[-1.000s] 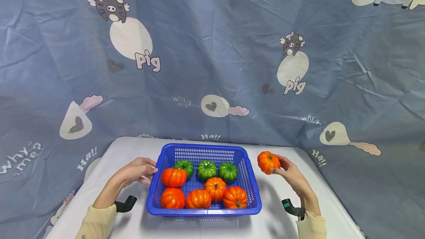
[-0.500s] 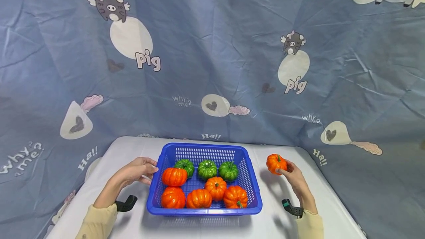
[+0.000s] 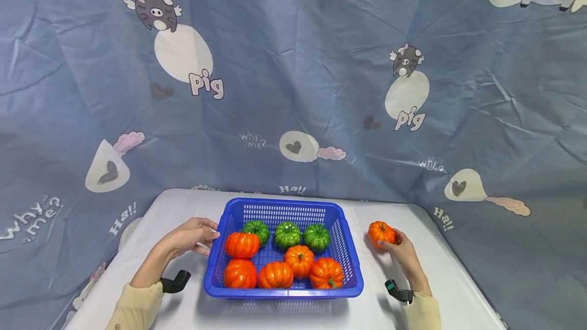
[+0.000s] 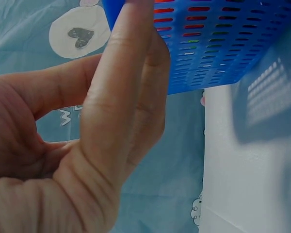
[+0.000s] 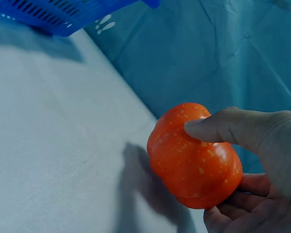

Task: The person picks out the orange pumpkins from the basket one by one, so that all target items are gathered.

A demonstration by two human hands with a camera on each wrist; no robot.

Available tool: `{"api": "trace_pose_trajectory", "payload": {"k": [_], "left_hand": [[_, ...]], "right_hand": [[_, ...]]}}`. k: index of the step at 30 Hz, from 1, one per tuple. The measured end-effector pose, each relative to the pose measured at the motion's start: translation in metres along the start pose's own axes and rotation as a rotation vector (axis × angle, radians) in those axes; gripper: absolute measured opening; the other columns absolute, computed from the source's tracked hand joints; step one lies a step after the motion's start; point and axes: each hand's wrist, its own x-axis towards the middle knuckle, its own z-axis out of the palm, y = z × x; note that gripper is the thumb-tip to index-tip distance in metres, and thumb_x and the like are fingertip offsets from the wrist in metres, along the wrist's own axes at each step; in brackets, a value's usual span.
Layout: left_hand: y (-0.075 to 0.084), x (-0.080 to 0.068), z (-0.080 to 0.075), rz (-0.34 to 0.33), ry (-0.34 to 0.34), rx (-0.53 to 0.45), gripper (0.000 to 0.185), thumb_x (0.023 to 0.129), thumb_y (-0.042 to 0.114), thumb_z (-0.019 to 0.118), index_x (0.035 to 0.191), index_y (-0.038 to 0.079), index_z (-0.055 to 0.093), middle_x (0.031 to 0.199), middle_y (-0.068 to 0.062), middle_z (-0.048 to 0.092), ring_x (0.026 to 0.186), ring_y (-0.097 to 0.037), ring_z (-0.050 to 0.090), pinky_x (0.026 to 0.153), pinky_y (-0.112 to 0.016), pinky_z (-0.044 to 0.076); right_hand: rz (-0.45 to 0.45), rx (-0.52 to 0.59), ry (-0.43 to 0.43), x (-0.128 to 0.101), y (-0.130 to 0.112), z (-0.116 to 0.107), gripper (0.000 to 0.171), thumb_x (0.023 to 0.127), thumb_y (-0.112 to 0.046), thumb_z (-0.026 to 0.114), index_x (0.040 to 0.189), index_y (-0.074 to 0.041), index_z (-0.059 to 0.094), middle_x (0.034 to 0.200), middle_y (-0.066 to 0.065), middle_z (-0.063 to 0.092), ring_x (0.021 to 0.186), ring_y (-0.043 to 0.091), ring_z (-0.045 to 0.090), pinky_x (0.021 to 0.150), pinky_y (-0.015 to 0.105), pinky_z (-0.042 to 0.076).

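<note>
In the head view my right hand point(image 3: 407, 252) grips a small orange pumpkin point(image 3: 380, 234) low over the white table, right of the blue basket. The right wrist view has the thumb on the pumpkin's point(image 5: 194, 160) side and the fingers curled behind it, its shadow close by on the cloth. My left hand point(image 3: 190, 237) stands at the left rim of the blue plastic basket point(image 3: 279, 293), relaxed fingertips right at its wall. Inside the basket sit several orange pumpkins point(image 3: 275, 275) and three green pumpkins point(image 3: 286, 235). In the left wrist view fingers point(image 4: 116, 73) overlap the perforated basket wall point(image 4: 208, 43).
White cloth covers the table point(image 3: 367, 309), with a strip showing between the basket and my right hand. A blue curtain point(image 3: 293, 90) printed with pigs hangs close behind the table and along both sides. Each wrist wears a black band point(image 3: 176, 281).
My right hand has carried the orange pumpkin a little to the right and then down towards the table, away from the basket. The left hand and the basket stay in place.
</note>
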Motion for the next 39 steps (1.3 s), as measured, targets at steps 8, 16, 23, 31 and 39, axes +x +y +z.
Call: {"api": "trace_pose_trajectory", "payload": {"k": [8,16,23,31,39], "left_hand": [[0.0,-0.001,-0.001,0.026,-0.024,-0.004,0.041,0.093,0.013,0.057,0.123,-0.012,0.045,0.092,-0.011,0.06,0.078,-0.021,0.061,0.068,-0.036,0.061],[-0.001,-0.001,-0.001,0.026,-0.019,-0.006,0.041,0.093,0.013,0.057,0.123,-0.012,0.045,0.092,-0.011,0.06,0.078,-0.021,0.061,0.068,-0.037,0.061],[-0.002,-0.001,-0.001,0.014,-0.01,-0.014,0.039,0.093,0.012,0.056,0.122,-0.011,0.046,0.093,-0.012,0.06,0.079,-0.021,0.062,0.068,-0.036,0.061],[-0.003,-0.002,0.0,0.031,-0.023,0.001,0.041,0.093,0.013,0.055,0.124,-0.012,0.044,0.094,-0.012,0.06,0.079,-0.021,0.061,0.068,-0.037,0.061],[-0.001,-0.003,0.0,0.03,-0.015,-0.001,0.04,0.093,0.012,0.056,0.123,-0.012,0.045,0.092,-0.011,0.06,0.078,-0.021,0.061,0.067,-0.036,0.061]], "right_hand": [[0.019,-0.029,-0.009,0.001,0.003,0.004,0.078,0.088,-0.016,0.068,0.146,0.01,0.022,0.148,0.035,0.028,0.138,0.045,0.03,0.116,0.054,0.025],[0.043,-0.051,0.0,0.002,0.003,0.005,0.08,0.087,-0.019,0.068,0.146,0.01,0.021,0.149,0.034,0.027,0.139,0.046,0.028,0.116,0.055,0.025],[0.054,-0.051,0.005,-0.001,0.001,0.004,0.086,0.088,-0.022,0.068,0.147,0.013,0.016,0.15,0.036,0.022,0.141,0.047,0.023,0.117,0.054,0.023],[0.021,-0.114,0.037,-0.009,-0.018,0.001,0.083,0.089,-0.026,0.067,0.146,0.012,0.02,0.152,0.034,0.021,0.142,0.048,0.019,0.116,0.056,0.023],[-0.068,-0.158,0.091,-0.021,-0.054,0.006,0.085,0.086,-0.03,0.07,0.146,0.009,0.024,0.151,0.032,0.026,0.139,0.049,0.025,0.114,0.056,0.027]]}}
